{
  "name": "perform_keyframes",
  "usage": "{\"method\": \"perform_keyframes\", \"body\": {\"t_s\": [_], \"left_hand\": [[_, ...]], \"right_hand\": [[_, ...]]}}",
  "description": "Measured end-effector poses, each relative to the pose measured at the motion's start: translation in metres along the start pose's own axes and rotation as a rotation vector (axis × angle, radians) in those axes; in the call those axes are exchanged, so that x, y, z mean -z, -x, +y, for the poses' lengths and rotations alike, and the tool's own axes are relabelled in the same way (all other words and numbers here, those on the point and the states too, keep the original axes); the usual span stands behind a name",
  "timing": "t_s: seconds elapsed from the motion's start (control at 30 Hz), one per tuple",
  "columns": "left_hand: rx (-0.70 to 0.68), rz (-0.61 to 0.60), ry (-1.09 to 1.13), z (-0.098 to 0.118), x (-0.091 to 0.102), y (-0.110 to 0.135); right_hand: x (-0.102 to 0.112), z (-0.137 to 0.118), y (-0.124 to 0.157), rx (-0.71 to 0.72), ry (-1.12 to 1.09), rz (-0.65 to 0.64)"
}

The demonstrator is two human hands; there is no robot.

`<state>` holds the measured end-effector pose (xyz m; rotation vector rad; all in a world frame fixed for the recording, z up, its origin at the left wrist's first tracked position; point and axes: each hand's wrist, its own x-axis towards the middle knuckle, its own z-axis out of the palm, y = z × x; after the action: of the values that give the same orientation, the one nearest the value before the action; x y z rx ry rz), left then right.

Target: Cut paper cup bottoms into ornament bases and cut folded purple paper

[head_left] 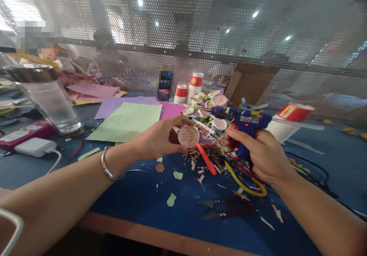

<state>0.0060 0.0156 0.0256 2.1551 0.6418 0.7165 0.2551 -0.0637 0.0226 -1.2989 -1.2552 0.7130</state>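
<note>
Between the thumb and fingers of my left hand (160,137) is a small white paper disc (188,136) with a red line pattern, its face turned toward me. A bit of purple paper shows just right of it. My right hand (266,153) grips a blue hot glue gun (246,126) by the handle; its nozzle points left, and a small red light glows on its side. Beyond the hands lies a heap of similar patterned discs (219,100) with green and purple paper bits. An orange-red marker (207,159) rests on paper shreds below the left hand's disc.
Thread snips (226,209) lie near the table's front edge. Green paper sheets (126,122), a glass of water (51,99) and a white charger (36,148) are at left. Paper cups (196,82) stand behind; another red-and-white cup (295,112) leans at right, near black cables.
</note>
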Motion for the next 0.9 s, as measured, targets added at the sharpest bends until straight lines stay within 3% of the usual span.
{"method": "perform_keyframes", "body": {"t_s": [0.13, 0.37, 0.47, 0.57, 0.67, 0.9], "left_hand": [[-0.035, -0.029, 0.056, 0.006, -0.016, 0.0], [-0.097, 0.037, 0.153, 0.008, -0.031, 0.0], [-0.022, 0.099, 0.363, 0.006, -0.038, 0.0], [0.171, 0.15, 0.675, 0.008, -0.043, 0.0], [0.28, 0.184, 0.857, 0.012, -0.041, -0.001], [0.23, 0.251, 0.922, 0.009, -0.025, -0.001]], "right_hand": [[-0.013, -0.005, 0.005, 0.024, 0.016, -0.016], [-0.018, 0.001, 0.008, 0.113, 0.105, -0.113], [-0.017, 0.002, 0.008, 0.095, 0.149, -0.08], [-0.018, -0.001, 0.009, 0.105, 0.139, -0.035], [-0.019, -0.005, 0.012, 0.111, 0.088, -0.055], [-0.013, -0.003, 0.015, 0.136, 0.125, -0.034]]}}
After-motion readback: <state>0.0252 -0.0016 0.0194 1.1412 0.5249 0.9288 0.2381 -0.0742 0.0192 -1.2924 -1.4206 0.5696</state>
